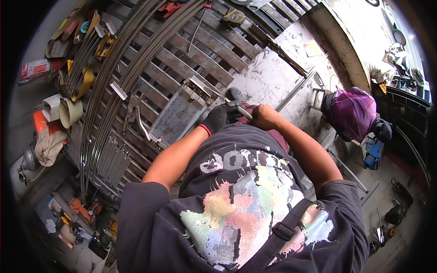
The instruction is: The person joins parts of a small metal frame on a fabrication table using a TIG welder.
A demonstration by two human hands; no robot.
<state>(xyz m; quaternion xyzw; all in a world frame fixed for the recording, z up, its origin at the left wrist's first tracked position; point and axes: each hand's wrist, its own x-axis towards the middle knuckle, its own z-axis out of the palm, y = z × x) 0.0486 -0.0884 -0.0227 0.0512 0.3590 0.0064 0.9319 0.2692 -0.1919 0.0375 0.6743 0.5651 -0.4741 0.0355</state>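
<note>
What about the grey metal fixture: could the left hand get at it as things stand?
Probably yes: the gloved left hand is close beside the grey metal fixture, with nothing visible in the way, though it may be busy with the pale rod.

Daylight glare upper right; lower left dim; fisheye edges black.

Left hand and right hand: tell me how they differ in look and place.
The left hand wears a dark glove; the right hand is bare. A red band circles the left hand's wrist; the right hand's wrist shows none. The left hand is nearer the metal tray than the right hand. Both are at the pale handle.
</note>
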